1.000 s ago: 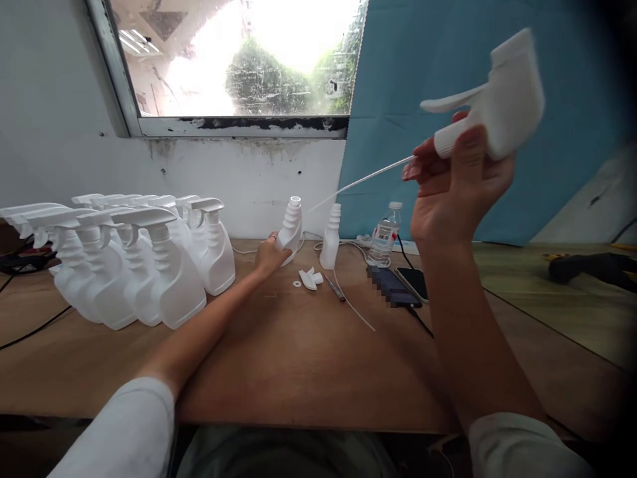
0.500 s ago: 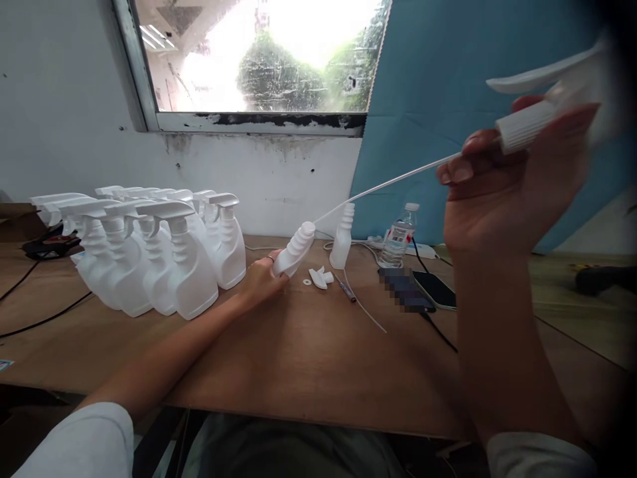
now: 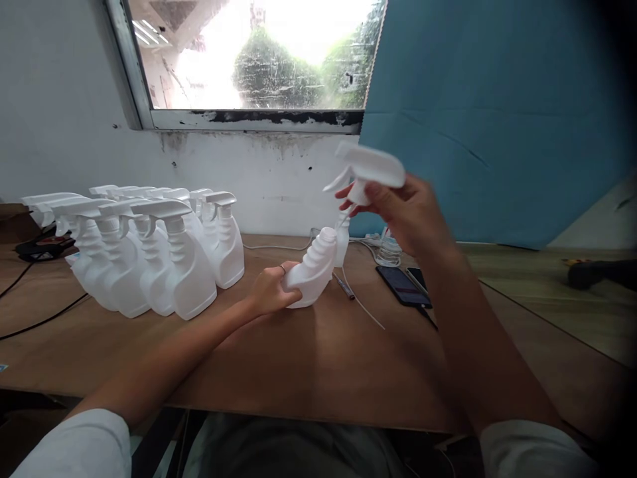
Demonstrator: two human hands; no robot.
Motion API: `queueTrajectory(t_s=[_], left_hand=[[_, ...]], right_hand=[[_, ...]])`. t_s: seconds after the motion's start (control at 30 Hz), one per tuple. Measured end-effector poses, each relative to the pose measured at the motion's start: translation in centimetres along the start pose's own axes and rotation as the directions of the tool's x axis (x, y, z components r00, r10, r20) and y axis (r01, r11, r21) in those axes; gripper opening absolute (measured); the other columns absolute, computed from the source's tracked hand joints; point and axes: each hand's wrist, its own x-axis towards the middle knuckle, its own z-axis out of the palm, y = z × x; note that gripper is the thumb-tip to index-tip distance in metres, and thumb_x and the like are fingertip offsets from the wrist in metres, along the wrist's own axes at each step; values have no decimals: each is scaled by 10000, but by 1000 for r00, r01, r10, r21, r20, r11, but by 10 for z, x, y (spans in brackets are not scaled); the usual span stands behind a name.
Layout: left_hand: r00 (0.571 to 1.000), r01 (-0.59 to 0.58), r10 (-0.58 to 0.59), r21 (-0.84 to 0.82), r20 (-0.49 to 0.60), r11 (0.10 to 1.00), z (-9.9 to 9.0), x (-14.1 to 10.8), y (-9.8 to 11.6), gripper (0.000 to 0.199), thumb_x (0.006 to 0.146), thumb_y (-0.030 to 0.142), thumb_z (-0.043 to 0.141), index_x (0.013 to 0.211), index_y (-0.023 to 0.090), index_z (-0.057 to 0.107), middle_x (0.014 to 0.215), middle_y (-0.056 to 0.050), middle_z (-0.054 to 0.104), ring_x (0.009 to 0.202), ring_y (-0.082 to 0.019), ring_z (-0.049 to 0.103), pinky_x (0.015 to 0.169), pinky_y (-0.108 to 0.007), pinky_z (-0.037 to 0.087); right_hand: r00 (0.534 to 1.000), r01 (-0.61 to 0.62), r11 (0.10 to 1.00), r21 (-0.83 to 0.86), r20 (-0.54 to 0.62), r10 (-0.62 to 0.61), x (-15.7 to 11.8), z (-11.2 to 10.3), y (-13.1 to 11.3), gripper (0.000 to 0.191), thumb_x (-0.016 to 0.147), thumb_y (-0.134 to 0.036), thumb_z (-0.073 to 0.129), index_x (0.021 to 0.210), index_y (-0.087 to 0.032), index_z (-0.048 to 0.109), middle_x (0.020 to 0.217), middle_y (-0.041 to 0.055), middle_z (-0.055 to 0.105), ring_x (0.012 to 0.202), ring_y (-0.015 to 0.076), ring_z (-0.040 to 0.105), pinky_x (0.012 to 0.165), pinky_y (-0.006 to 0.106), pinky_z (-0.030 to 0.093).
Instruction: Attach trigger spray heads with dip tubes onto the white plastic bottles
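Observation:
My left hand (image 3: 273, 287) is closed around the lower body of an open-topped white spray bottle (image 3: 316, 269), which leans slightly right on the table. Above its mouth, my right hand (image 3: 415, 212) grips a white trigger sprayer (image 3: 374, 166) by its collar. A short stretch of thin dip tube (image 3: 342, 220) runs from the collar down toward the bottle mouth. The rest of the tube is out of sight, apparently inside the bottle. Partly hidden behind it stands another white bottle (image 3: 342, 245).
Several spray bottles with sprayers (image 3: 184, 272) stand grouped at left. Right of the held bottle lie a pen-like tool (image 3: 344, 287), a loose thin tube (image 3: 365, 307) and a phone (image 3: 403, 287) with a cable. A clear water bottle (image 3: 388, 253) is mostly behind my right arm.
My right hand has brought the sprayer down and left from the far upper right, and much less tube shows. The held bottle has shifted right and is more upright, covering the small loose parts.

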Motion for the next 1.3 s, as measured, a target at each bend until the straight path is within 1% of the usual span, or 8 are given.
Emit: queueTrajectory(t_s=[0.27, 0.53, 0.67, 0.73, 0.83, 0.97, 1.13, 1.3], left_hand=[[992, 49, -13, -292, 124, 955, 4, 4, -15, 535, 671, 205, 613, 1199, 120, 583, 987, -39, 666, 843, -187, 610, 747, -273, 513], [969, 68, 47, -441, 243, 895, -2, 9, -16, 476, 695, 177, 631, 1165, 115, 600, 896, -16, 648, 782, -154, 588, 687, -245, 498], [946, 58, 88, -431, 311, 901, -8, 11, -15, 407, 751, 260, 662, 1136, 140, 610, 999, -54, 652, 878, -189, 615, 756, -283, 513], [961, 34, 102, -475, 259, 879, -14, 20, -14, 455, 782, 366, 669, 1179, 162, 584, 1099, -84, 636, 961, -210, 619, 801, -306, 523], [994, -93, 105, -596, -16, 798, -29, 41, -3, 531, 846, 541, 555, 1247, 195, 516, 1194, -115, 594, 985, -205, 626, 750, -299, 551], [951, -271, 151, -492, -271, 827, -59, 71, 38, 511, 880, 571, 490, 1257, 227, 526, 1139, -94, 636, 947, -163, 640, 715, -255, 553], [955, -256, 211, -220, -211, 941, -85, 83, 80, 333, 759, 410, 713, 942, 132, 739, 861, -84, 728, 715, -137, 643, 670, -257, 536], [961, -245, 206, -223, -185, 943, -88, 81, 78, 279, 768, 353, 705, 906, 116, 760, 846, -86, 740, 633, -112, 623, 636, -258, 536]], right_hand=[[935, -318, 947, 45, 180, 305, -6, 26, 45, 412, 734, -477, 740, 966, -142, 682, 951, 91, 718, 882, 207, 683, 803, 356, 565], [911, -383, 880, 280, 270, 310, -10, 41, 65, 395, 759, -464, 726, 943, -128, 632, 883, 108, 713, 797, 211, 697, 707, 324, 563], [909, -407, 823, 397, 262, 323, -17, 54, 72, 375, 783, -476, 695, 912, -145, 578, 815, 81, 701, 669, 175, 677, 629, 299, 558], [923, -384, 799, 463, 208, 323, -21, 61, 76, 376, 786, -479, 690, 931, -167, 538, 772, 45, 684, 604, 154, 652, 565, 279, 546], [936, -351, 790, 503, 176, 304, -26, 68, 81, 392, 793, -492, 679, 984, -195, 509, 723, 6, 653, 562, 138, 624, 505, 255, 524], [933, -361, 784, 506, 203, 298, -27, 68, 80, 385, 813, -512, 648, 987, -199, 505, 706, 0, 633, 562, 132, 615, 526, 265, 530], [936, -351, 770, 533, 211, 281, -30, 63, 82, 373, 825, -499, 617, 986, -171, 545, 774, 35, 654, 608, 143, 632, 554, 281, 549], [936, -352, 792, 500, 172, 308, -30, 66, 79, 364, 771, -410, 702, 963, -181, 496, 734, 18, 652, 578, 150, 633, 547, 296, 545]])
